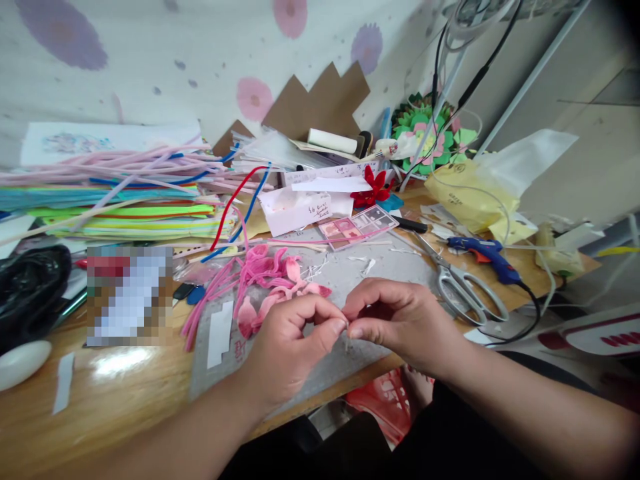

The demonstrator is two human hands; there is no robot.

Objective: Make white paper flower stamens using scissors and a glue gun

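My left hand (290,340) and my right hand (400,320) meet over the near part of a grey mat (350,267) on the wooden desk. Both pinch fingertip to fingertip at one spot, on something tiny and pale that I cannot make out. Just beyond my left hand lies a heap of pink pipe cleaners bent into petal shapes (265,280). Scissors (460,283) lie to the right of my right hand.
A blue glue gun (487,257) with a black cord lies at the right. A stack of coloured pipe cleaners (115,193) fills the back left. A red flower (373,187), a pink palette box (357,227), papers and a yellow bag (470,193) crowd the back.
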